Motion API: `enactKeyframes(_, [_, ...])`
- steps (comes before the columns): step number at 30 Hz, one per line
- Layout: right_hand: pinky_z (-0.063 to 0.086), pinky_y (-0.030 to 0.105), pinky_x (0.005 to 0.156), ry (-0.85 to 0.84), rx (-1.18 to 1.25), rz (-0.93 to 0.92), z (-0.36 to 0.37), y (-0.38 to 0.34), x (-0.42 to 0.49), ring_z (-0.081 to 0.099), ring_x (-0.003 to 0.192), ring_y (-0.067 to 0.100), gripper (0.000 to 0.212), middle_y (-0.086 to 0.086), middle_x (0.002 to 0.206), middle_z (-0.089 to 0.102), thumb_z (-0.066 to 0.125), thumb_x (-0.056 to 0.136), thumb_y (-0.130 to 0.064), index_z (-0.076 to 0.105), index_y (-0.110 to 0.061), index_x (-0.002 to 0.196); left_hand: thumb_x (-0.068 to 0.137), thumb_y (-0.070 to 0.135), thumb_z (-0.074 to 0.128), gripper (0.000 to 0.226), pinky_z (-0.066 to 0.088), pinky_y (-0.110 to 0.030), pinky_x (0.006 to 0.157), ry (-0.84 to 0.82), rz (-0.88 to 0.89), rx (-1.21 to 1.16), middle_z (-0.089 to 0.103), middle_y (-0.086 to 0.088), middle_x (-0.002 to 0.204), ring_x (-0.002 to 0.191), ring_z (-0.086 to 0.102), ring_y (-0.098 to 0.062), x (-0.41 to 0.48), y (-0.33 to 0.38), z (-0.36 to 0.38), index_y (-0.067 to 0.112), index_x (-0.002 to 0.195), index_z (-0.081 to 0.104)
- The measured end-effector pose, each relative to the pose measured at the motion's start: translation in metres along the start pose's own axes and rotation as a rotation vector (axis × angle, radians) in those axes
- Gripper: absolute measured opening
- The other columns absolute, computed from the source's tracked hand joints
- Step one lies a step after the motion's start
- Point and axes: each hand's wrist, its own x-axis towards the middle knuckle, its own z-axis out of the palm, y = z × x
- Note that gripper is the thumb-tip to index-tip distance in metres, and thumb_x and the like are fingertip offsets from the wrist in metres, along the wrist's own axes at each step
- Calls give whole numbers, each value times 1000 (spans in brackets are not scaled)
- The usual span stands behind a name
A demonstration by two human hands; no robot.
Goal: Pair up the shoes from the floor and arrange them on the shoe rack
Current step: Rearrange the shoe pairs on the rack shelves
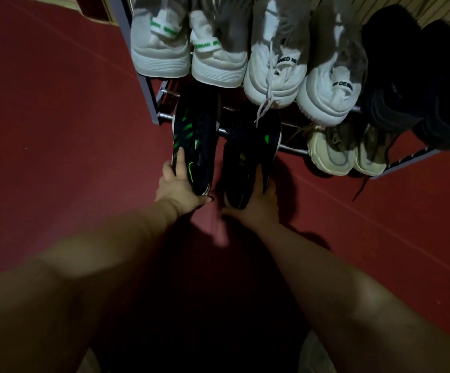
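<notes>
We were in the placing step, in our judgement: the pair was matched and was going onto the lower level of the shoe rack (148, 90). Our left hand (176, 184) gripped the left dark shoe (194, 141) with fingers curled round its heel end. Our right hand (256, 200) held the right dark shoe (248, 157) in the same way, at the heel. Both shoes, dark with green marks, pointed away from the hands, and their toes reached over the front rail of the rack. We could not tell if the soles rested on the rail.

Just beyond the toes, on the upper level, stood the white pairs (299, 71). Further to the right of the right hand were a black pair (420, 90) above and a beige pair (347, 154) below. Under both hands was the red floor (57, 130).

The next move, we thought, called for pushing both shoes forward together until the heels sat on the rails, keeping them side by side and clear of the hanging white lace, and only then letting go.
</notes>
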Motion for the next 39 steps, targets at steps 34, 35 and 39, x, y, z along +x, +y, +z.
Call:
enactKeyframes(34, [18, 42, 112, 263, -9, -179, -34, -68, 77, 21, 139, 38, 103, 21, 154, 16, 61, 79, -59, 0, -21, 152, 70, 40, 77, 78, 36, -27, 101, 134, 144, -40, 32, -13, 135, 122, 44, -29, 71, 56, -56, 9, 132, 41])
enactKeyframes(35, [17, 42, 113, 210, -9, -157, -35, -70, 78, 16, 141, 39, 103, 21, 155, 11, 61, 79, -59, -3, -22, 151, 70, 42, 78, 81, 36, -28, 102, 100, 141, -11, 31, -14, 136, 123, 44, -30, 73, 54, -57, 9, 133, 40])
enactKeyframes(39, [18, 45, 114, 136, -8, -148, -27, -53, 71, 13, 143, 39, 103, 19, 157, 3, 63, 79, -56, -4, -27, 151, 71, 49, 75, 97, 30, -34, 108, 77, 173, 80, 20, -15, 151, 136, 31, -31, 74, 36, -56, 17, 147, 23])
